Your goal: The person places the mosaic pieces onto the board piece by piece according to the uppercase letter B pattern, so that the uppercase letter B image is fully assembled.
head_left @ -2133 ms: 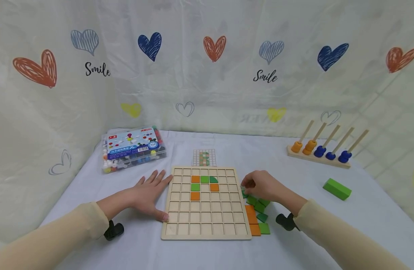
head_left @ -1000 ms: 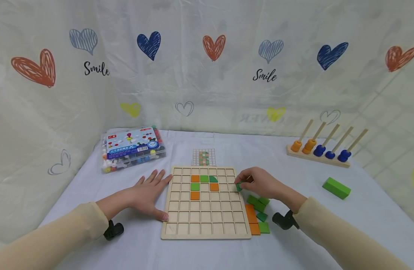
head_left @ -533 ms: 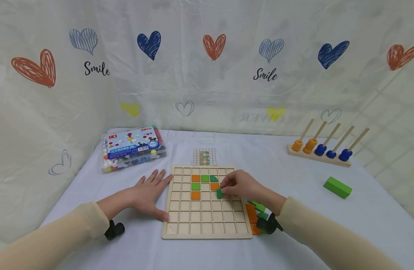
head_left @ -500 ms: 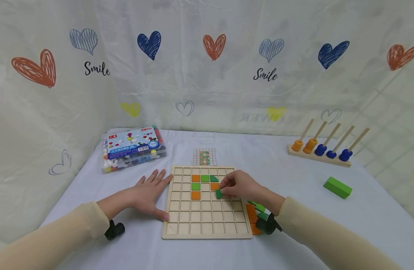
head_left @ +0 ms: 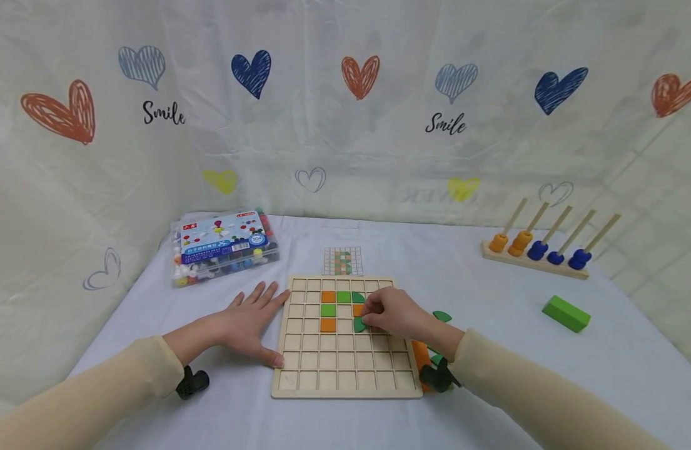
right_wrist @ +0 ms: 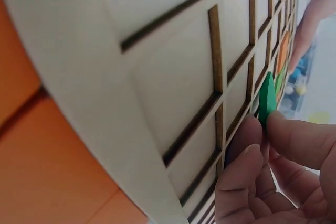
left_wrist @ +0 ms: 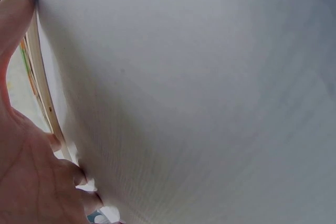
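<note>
A wooden grid board [head_left: 347,379] lies at the middle of the table, with orange and green tiles set in several of its upper cells. My right hand [head_left: 398,314] pinches a dark green rounded tile [head_left: 359,324] between thumb and fingers, right at a cell below an orange tile. In the right wrist view the same green tile [right_wrist: 268,97] stands tilted against the grid lines. My left hand [head_left: 246,326] is spread flat on the table, its thumb and index fingertip at the board's left edge. In the left wrist view that board's edge [left_wrist: 39,66] runs along the thumb.
Loose orange tiles [head_left: 419,353] and green tiles lie right of the board, partly hidden by my right wrist. Behind the board is a printed pattern card [head_left: 342,261]. A clear box [head_left: 227,247] of beads, a peg stacker [head_left: 536,259] and a green block [head_left: 566,314] stand farther out.
My right hand has picked up the dark green tile from the pile and moved it left over the board, down to a cell. The left hand has stayed in place.
</note>
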Motion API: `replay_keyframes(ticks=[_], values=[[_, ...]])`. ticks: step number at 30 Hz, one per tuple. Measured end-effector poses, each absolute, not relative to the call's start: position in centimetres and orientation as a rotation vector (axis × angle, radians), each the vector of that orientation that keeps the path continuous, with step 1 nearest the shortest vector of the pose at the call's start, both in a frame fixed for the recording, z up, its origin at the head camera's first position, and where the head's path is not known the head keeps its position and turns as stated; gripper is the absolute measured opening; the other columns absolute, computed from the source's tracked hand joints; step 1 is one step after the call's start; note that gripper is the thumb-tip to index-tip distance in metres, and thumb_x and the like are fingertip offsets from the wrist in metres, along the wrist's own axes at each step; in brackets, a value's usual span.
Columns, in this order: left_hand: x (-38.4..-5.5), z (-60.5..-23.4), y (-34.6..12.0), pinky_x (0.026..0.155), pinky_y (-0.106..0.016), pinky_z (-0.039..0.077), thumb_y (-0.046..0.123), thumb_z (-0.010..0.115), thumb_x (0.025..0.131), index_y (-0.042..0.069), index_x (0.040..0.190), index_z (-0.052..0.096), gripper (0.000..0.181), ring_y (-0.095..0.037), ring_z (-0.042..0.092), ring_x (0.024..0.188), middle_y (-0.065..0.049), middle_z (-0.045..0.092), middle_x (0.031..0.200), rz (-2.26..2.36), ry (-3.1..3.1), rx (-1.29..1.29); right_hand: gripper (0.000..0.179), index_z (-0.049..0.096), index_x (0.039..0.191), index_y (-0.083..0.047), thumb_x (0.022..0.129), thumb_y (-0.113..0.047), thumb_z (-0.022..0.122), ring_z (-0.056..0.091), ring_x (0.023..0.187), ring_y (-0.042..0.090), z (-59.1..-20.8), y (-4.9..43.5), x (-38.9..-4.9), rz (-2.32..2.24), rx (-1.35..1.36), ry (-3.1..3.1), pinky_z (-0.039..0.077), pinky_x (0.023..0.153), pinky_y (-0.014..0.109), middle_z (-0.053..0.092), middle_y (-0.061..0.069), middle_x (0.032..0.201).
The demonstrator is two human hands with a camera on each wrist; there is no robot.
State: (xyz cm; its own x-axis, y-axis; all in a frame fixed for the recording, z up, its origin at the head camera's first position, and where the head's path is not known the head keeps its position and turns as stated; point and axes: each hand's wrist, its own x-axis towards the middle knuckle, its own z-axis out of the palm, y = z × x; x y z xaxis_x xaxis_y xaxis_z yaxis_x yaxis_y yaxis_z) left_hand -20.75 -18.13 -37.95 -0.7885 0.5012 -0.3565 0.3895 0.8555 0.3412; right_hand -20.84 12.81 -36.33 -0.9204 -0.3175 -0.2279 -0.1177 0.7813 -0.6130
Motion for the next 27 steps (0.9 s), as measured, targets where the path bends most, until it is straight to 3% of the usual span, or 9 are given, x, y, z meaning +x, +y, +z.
replay_keyframes(ticks=[8,27], values=[[-20.77,-37.89,-18.14,0.12,-0.075,0.0,0.081,0.073,0.07,0.013,0.166,0.01,0.134,-0.047,-0.005,0.158,-0.022,-0.001,0.172,0.353,2.588,0.655,0.009,0.072,0.085,-0.01,0.094,-0.009,0.073,0.054,0.073,0.013,-36.41,12.2,-20.8,-0.817,-0.341,2.713,0.047,0.069,0.026,0.065,-0.001,0.078],[-20.71,-38.01,-17.97,0.119,-0.076,0.003,0.074,0.076,0.073,0.012,0.166,0.01,0.13,-0.048,-0.004,0.158,-0.022,0.0,0.172,0.335,2.603,0.661,0.016,0.069,0.083,-0.008,0.083,-0.003,0.084,0.058,0.072,0.013,-36.34,12.23,-20.84,-0.847,-0.361,2.701,0.052,0.07,0.025,0.066,0.0,0.077]])
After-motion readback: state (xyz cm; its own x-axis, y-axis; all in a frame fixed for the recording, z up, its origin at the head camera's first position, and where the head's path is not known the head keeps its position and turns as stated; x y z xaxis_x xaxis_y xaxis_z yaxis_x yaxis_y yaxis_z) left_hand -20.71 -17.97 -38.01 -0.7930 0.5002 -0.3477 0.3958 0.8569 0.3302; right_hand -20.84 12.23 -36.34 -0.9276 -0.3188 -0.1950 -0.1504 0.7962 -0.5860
